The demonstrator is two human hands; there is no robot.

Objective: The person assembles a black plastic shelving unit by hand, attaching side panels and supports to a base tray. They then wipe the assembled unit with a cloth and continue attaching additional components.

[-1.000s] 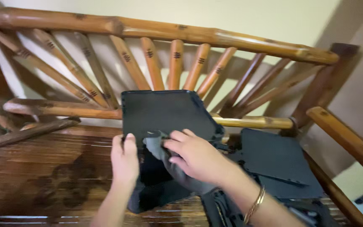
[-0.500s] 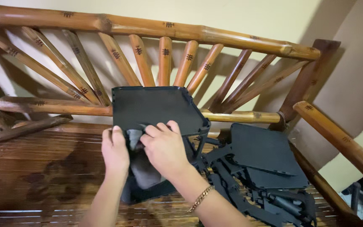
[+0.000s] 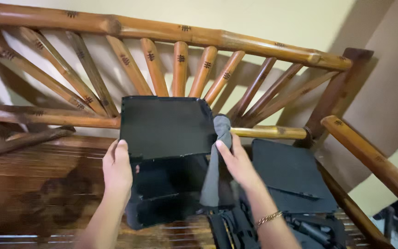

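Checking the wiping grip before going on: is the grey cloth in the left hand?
No, the grey cloth is held by the right hand at the black panel's right edge; the left hand grips its left edge.

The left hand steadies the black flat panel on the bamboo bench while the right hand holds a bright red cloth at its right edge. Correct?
Not quite: in the head view the cloth is grey, not red. The left hand does steady the black flat panel on the bamboo bench, and the right hand holds the cloth at its right edge.
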